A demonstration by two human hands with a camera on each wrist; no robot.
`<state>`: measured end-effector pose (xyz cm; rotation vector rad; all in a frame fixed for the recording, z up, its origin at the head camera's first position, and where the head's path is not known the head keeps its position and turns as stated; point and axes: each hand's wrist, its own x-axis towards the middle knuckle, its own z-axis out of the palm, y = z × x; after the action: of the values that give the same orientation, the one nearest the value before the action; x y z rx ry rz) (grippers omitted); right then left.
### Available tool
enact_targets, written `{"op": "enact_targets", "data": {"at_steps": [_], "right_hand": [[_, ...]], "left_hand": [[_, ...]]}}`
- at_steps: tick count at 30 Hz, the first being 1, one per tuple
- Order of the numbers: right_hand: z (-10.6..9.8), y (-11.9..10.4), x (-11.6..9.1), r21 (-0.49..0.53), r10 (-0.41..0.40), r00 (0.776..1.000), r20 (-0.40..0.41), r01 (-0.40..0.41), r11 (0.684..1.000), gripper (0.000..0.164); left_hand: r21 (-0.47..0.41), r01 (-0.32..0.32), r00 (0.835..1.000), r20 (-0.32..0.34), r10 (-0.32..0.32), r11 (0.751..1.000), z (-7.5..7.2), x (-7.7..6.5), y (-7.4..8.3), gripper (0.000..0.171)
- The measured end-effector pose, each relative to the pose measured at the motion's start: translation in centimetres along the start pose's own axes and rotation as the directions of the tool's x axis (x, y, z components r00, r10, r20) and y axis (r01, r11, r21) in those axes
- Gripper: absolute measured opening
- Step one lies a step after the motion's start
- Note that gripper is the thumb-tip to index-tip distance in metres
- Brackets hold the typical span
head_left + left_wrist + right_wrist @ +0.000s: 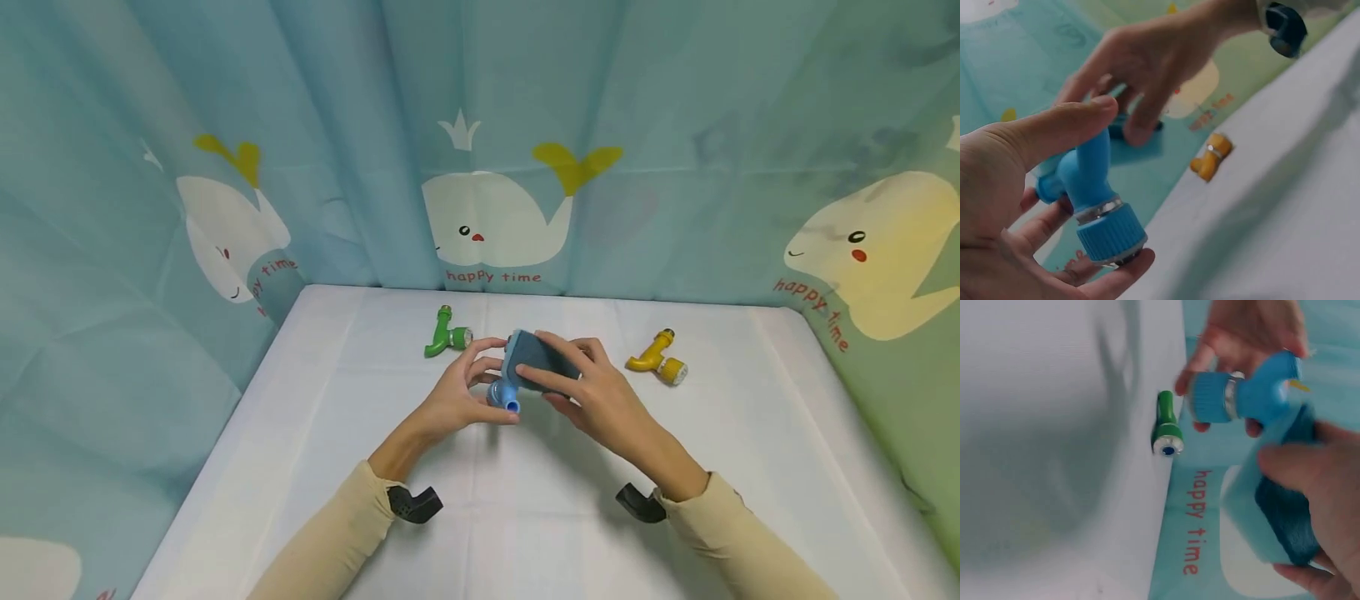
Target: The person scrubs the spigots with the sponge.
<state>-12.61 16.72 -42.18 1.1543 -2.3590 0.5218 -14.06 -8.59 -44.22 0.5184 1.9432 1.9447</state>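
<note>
A blue plastic tap [1094,181] with a ribbed knob is held up above the table by my left hand [453,400], thumb along its spout and fingers around the other side. In my right hand [600,400] is a sponge [540,362], light blue with a darker blue face, gripped between thumb and fingers. The right wrist view shows the sponge [1272,487] close against the tap [1241,397]; whether they touch I cannot tell. The sponge hides part of the tap in the head view.
A green tap [444,335] lies on the white-covered table [360,500] behind my left hand. Off to the right lies a yellow tap [660,358]. A blue-green curtain [337,125] printed with whales rises along the table's back and sides.
</note>
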Motion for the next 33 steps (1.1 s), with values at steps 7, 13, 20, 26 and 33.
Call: {"op": "enact_targets", "data": {"at_steps": [7, 13, 20, 26, 33], "right_hand": [[0.3, 0.0, 0.0, -0.042, -0.017, 1.000, 0.017, 0.018, 0.999, 0.066], [0.4, 0.2, -0.1, -0.011, -0.022, 1.000, -0.023, 0.022, 1.000, 0.069], [0.5, 0.9, -0.3, -0.001, 0.004, 0.999, -0.042, -0.004, 1.000, 0.069], [-0.1, 2.8, -0.7, -0.027, 0.091, 0.989, -0.120, -0.095, 0.995, 0.066], [-3.3, 5.6, -3.0, 0.147, 0.349, 0.880, -0.321, -0.318, 0.937, 0.064]], "left_hand": [[0.095, -0.024, 1.000, -0.014, 0.026, 0.995, 0.2, -0.2, -0.4, 0.100], [0.050, -0.034, 0.999, 0.018, 0.034, 0.998, 0.3, -0.3, -0.5, 0.102], [0.051, -0.038, 0.999, 0.036, 0.036, 0.998, 0.2, -0.2, -0.5, 0.102], [0.120, -0.038, 0.999, 0.026, 0.035, 0.992, 0.4, 0.4, -0.5, 0.101], [0.462, -0.023, 0.992, -0.098, 0.077, 0.886, 1.4, 3.9, -0.7, 0.099]]}}
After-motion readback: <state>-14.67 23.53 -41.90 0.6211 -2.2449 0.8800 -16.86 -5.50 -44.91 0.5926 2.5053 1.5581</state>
